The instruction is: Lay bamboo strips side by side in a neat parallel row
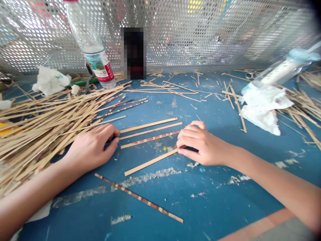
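Note:
Three thin bamboo strips (149, 131) lie side by side on the blue table (215, 201) between my hands. My left hand (94, 147) rests with fingers curled at their left ends, touching them. My right hand (198, 144) has its fingers closed on the right end of a fourth bamboo strip (150, 162), which slants down to the left. A darker patterned strip (139, 198) lies loose nearer to me.
A large heap of bamboo strips (42, 124) fills the left side. A plastic bottle (94, 50) stands against the perforated metal wall (200, 33). Crumpled tissue (263, 107) and a tilted bottle (283, 70) lie at the right, with more strips (306, 107).

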`<action>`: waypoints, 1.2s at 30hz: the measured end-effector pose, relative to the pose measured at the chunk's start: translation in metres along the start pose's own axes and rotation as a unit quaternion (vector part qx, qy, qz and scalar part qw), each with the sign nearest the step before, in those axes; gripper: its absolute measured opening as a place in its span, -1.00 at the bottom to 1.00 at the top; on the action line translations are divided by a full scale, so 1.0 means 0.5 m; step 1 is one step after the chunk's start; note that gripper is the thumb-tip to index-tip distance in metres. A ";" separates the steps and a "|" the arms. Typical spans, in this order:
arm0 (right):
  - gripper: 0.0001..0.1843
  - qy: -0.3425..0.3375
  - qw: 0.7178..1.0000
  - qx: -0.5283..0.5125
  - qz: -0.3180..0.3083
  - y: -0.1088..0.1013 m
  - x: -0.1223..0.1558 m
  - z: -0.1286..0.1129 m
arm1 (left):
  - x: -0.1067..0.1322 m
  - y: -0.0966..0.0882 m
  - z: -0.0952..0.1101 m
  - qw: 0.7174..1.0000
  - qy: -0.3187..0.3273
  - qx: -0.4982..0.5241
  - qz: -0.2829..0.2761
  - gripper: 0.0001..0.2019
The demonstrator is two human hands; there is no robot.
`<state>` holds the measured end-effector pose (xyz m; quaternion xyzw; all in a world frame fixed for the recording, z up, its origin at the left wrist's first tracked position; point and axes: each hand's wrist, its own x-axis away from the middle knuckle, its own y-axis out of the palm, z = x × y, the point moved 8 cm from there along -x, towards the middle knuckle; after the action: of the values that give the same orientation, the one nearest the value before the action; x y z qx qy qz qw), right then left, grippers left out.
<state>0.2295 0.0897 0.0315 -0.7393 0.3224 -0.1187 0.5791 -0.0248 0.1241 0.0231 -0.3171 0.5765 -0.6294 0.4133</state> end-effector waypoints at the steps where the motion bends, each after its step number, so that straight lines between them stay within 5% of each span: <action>1: -0.82 0.000 1.000 -0.003 0.009 -0.001 0.000 0.000 | -0.001 0.002 -0.001 1.000 -0.001 0.000 0.000 -0.77; 13: -0.87 0.029 0.998 -0.056 0.021 0.012 -0.004 0.016 | 0.000 -0.003 -0.019 0.997 -0.026 0.063 0.031 -0.80; 36: -0.89 0.057 0.997 -0.030 0.038 0.011 -0.008 0.023 | -0.005 0.000 -0.023 0.998 -0.053 0.010 0.036 -0.71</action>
<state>0.2311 0.1004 0.0236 -0.7356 0.3865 -0.1286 0.5413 -0.0336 0.1318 0.0216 -0.3249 0.5588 -0.6021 0.4687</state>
